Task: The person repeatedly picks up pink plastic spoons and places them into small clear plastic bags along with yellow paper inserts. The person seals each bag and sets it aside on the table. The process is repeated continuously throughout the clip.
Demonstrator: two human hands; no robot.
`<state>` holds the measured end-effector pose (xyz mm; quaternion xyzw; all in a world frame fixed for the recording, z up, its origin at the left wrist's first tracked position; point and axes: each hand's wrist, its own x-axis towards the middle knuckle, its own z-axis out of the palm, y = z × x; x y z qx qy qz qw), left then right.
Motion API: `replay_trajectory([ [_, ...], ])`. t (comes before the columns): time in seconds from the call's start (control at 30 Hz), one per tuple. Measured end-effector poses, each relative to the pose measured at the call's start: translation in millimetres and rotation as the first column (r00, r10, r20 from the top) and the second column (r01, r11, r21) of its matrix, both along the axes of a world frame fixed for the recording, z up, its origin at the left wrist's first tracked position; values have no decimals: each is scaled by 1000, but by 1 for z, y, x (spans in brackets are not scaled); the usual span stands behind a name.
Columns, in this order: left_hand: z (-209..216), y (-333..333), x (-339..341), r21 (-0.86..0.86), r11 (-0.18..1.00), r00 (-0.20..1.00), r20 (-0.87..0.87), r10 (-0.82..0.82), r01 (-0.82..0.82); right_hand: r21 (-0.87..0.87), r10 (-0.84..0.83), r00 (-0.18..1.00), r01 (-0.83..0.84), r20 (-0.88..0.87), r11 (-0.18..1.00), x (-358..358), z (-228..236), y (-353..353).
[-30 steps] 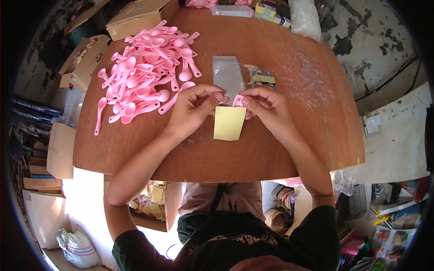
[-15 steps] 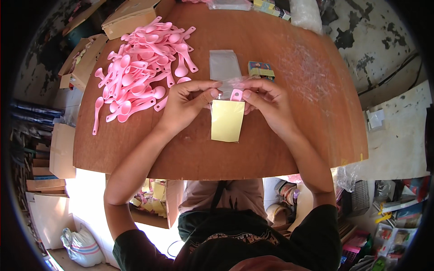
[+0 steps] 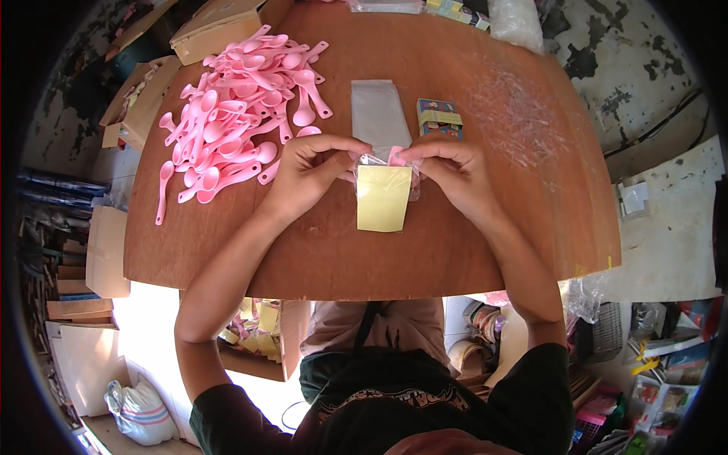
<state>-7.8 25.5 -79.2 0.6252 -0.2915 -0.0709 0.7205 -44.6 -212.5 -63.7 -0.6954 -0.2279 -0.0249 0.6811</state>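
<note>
Between my hands hangs a small clear plastic bag (image 3: 413, 189) with a pale yellow card (image 3: 384, 199) in it. A pink handle end (image 3: 396, 156) shows at the bag's top, above the card; the rest of that piece is hidden behind the card. My left hand (image 3: 317, 168) pinches the bag's upper left corner between thumb and fingers. My right hand (image 3: 453, 165) grips the upper right side, close by the pink handle. Just beyond my fingers lies a stack of flat clear bags (image 3: 377, 110). Left of my left hand spreads a large heap of pink plastic spoons (image 3: 227, 121).
A small banded stack of printed cards (image 3: 439, 117) lies beyond my right hand. Thin clear plastic strips (image 3: 519, 114) are scattered at the table's right. Cardboard boxes (image 3: 220, 29) stand at the far left. Below the table edge is an open box of yellow-carded packs (image 3: 258, 334).
My hands have shifted slightly along the bag's top, and the bag's mouth has folded down. Less of the pink handle shows now. The card sits a little higher.
</note>
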Motion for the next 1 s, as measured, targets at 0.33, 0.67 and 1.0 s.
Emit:
replay_trajectory([
  [0.33, 2, 1, 0, 17, 1000, 1000, 1, -14, 14, -141, -4, 984, 29, 179, 990, -1, 3, 0],
  [0.67, 5, 4, -1, 23, 999, 998, -61, -30, 31, -204, 12, 971, 38, 238, 978, -2, 3, -2],
  [1.0, 0, 3, 2, 94, 995, 1000, -16, -23, 24, -184, 0, 977, 40, 212, 982, -3, 0, 3],
])
